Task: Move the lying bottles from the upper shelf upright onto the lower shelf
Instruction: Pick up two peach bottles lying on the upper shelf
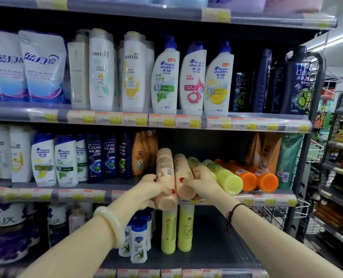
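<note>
Several bottles lie side by side on the middle shelf: two peach ones, two yellow-green ones and two orange ones. My left hand grips the leftmost peach bottle, whose near end sticks out past the shelf edge. My right hand is wrapped around the second peach bottle, fingers reaching between it and the yellow-green one beside it. On the shelf below, two yellow-green bottles stand upright.
Upright Clear, Head & Shoulders and orange bottles fill the middle shelf's left; orange refill pouches stand behind the lying bottles. Small white bottles and Lux bottles stand on the lower shelf's left. A second rack stands at right.
</note>
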Demonstrator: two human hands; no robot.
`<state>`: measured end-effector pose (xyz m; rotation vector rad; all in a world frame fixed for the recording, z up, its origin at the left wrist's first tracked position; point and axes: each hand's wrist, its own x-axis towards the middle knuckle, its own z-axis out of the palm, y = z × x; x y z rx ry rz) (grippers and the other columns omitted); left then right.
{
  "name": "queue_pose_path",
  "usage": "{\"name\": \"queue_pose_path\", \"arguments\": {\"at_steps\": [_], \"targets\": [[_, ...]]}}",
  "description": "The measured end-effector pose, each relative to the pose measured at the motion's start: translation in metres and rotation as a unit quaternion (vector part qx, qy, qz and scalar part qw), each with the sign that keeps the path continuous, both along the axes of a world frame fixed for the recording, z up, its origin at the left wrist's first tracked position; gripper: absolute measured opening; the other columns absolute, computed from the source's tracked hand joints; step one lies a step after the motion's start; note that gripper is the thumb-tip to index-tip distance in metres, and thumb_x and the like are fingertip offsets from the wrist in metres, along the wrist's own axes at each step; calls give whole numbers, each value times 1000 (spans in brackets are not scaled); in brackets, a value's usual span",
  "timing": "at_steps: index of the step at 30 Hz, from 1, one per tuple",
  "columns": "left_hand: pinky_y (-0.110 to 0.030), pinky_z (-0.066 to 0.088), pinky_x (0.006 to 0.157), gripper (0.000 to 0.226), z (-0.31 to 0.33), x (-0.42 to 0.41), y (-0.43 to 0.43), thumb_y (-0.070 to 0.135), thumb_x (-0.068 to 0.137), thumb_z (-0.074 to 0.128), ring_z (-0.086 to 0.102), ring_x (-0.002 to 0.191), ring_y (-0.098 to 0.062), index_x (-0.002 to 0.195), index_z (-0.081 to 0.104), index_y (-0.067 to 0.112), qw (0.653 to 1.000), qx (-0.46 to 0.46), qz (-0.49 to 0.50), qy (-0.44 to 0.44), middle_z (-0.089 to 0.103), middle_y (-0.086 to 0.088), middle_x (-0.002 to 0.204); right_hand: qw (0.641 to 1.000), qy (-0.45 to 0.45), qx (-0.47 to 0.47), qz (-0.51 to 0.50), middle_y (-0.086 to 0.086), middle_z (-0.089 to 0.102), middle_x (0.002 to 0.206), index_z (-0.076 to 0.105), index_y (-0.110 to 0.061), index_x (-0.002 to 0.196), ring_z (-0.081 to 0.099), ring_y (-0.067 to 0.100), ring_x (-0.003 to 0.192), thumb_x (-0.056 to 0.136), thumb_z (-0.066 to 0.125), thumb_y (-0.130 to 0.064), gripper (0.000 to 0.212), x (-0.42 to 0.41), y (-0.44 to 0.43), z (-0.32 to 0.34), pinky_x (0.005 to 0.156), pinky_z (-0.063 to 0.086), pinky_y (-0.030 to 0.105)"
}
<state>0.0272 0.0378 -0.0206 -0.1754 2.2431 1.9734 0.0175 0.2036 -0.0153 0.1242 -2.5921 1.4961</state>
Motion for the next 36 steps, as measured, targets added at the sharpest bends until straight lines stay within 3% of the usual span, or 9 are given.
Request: {"name": "queue_pose_path", "arguments": {"at_steps": [5, 8, 13, 17, 20, 23, 29, 33, 36], "targets": [[-47, 56, 69, 76, -12, 1, -2, -8, 70, 71, 60, 99, -31, 134, 40, 17, 1000, 11, 8, 11, 59, -8, 109, 997, -55, -60, -3, 13, 57, 109, 44, 1, 124, 60, 25, 95, 80, 71, -24, 58, 5, 3, -21, 62, 56, 30], [-48, 55, 68, 69, -13, 1, -2, -6, 74, 68, 59, 91, -27, 132, 41, 18, 1000, 15, 11, 21, 57, -4, 100, 994, -71, -77, 14, 14, 66, 103, 57, 3, 115, 64, 19, 84, 78, 73, -21, 47, 4, 5, -34, 59, 54, 25], [-53, 55, 71, 56, -17, 1, -2, 0, 75, 70, 60, 96, -30, 121, 45, 20, 999, 47, 15, 23, 58, -5, 101, 987, -118, -104, 45, 11, 65, 109, 53, -5, 117, 65, 25, 99, 65, 79, -13, 59, -3, 8, -48, 85, 59, 45], [-61, 52, 81, 50, -20, -1, -1, -5, 72, 68, 58, 107, -34, 110, 48, 19, 998, 55, 6, 6, 60, -11, 112, 981, -128, -137, 53, 10, 61, 114, 46, -13, 118, 63, 27, 102, 66, 78, -16, 61, -6, 8, -56, 84, 58, 50], [-61, 51, 82, 54, -28, -3, 2, -2, 71, 71, 58, 105, -30, 114, 46, 17, 998, 57, 16, 11, 59, -11, 113, 978, -128, -157, 53, 8, 61, 115, 48, -15, 117, 64, 27, 101, 67, 78, -24, 59, -7, 12, -56, 82, 58, 52], [-61, 50, 87, 53, -33, -7, 3, 0, 73, 73, 60, 101, -28, 118, 47, 12, 996, 77, 25, 19, 61, -12, 111, 975, -143, -160, 62, 9, 61, 115, 46, -15, 117, 61, 28, 104, 65, 78, -16, 61, -8, 14, -55, 85, 55, 56], [-63, 48, 90, 56, -37, -5, 2, -5, 70, 70, 61, 107, -31, 121, 52, 12, 998, 68, 1, 1, 65, -14, 116, 968, -135, -197, 82, 12, 56, 119, 40, -16, 120, 55, 29, 110, 65, 70, 5, 66, -6, 13, -68, 92, 50, 54], [-59, 50, 83, 66, -49, -2, 5, -8, 68, 71, 56, 110, -28, 124, 47, 17, 997, 76, -15, 10, 60, -9, 120, 955, -105, -251, 115, 9, 59, 118, 41, -15, 122, 58, 25, 109, 75, 69, 2, 58, -1, 20, -78, 96, 49, 47], [-67, 43, 91, 66, -56, 1, 4, -9, 69, 70, 52, 117, -29, 121, 46, 24, 996, 73, -39, 31, 58, -6, 122, 944, -101, -284, 135, 9, 61, 119, 44, -14, 124, 59, 24, 112, 78, 68, 0, 54, 3, 26, -87, 99, 48, 45]]}}
